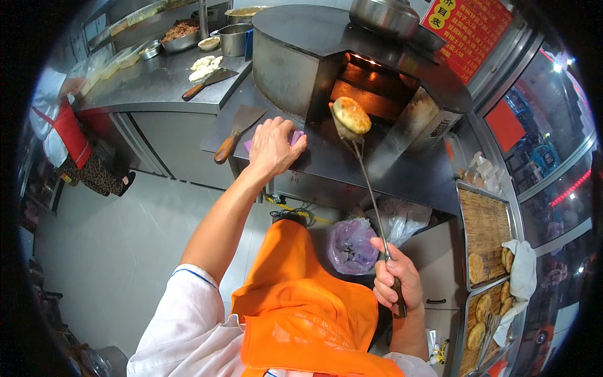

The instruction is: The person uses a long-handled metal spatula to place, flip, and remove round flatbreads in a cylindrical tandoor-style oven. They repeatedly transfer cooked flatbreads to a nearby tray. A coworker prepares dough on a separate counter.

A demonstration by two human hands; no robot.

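Observation:
My right hand [398,278] grips the wooden handle of a long-handled metal spatula [370,181]. On its blade lies a round flatbread [352,115], browned on top and pale at the edge. The bread is held up before the glowing mouth of a round metal oven [287,70]. My left hand [274,146] is closed over a purple cloth [297,137] on the dark metal ledge [400,165]. Just left of it lies a wide scraper [246,118] with a wooden handle; my fingers partly cover the cloth.
Dough pieces [205,67] and another scraper [209,84] lie on the steel worktop [155,87]. A steel pot [384,16] sits atop the oven. Trays [485,226] with flatbreads stand at right. A purple-lined bin [353,245] is below. At left stands a person [61,127].

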